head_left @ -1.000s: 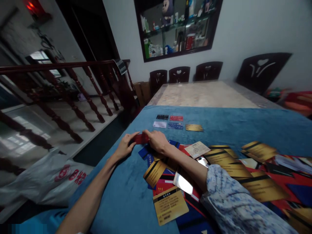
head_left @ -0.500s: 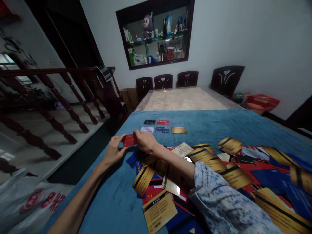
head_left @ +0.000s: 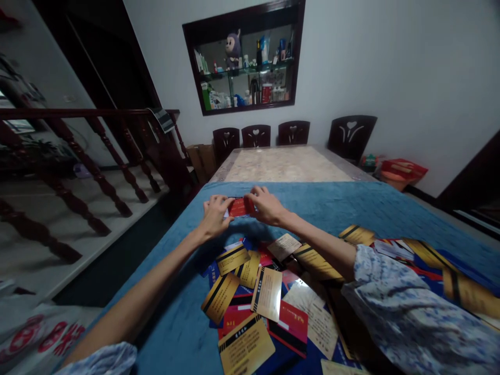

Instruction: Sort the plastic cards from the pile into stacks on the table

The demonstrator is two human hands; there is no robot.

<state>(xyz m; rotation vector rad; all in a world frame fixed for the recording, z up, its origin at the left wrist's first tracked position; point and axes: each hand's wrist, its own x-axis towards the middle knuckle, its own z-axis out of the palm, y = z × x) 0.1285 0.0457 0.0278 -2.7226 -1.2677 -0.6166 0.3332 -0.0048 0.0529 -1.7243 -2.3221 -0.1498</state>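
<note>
A red card (head_left: 238, 208) is held up between my two hands over the far part of the blue cloth (head_left: 172, 307). My left hand (head_left: 216, 216) pinches its left end with thumb and fingers. At the other end, the fingers of my right hand (head_left: 267, 206) are closed on it. Cards laid out behind it are mostly hidden by the red card and my hands. Nearer to me lies a loose pile of gold, red, blue and white cards, among them a gold card (head_left: 247, 346) and a pale card (head_left: 284, 246).
The table's bare far end (head_left: 281, 164) has dark chairs (head_left: 255, 136) behind it. On the left runs a wooden railing (head_left: 94, 179), with a white plastic bag (head_left: 42, 333) low beside the table. More cards (head_left: 394, 249) spread to the right, partly under my right sleeve.
Both hands have moved forward and to the right with the red card, from beside the laid-out cards to over them. The view has shifted slightly.
</note>
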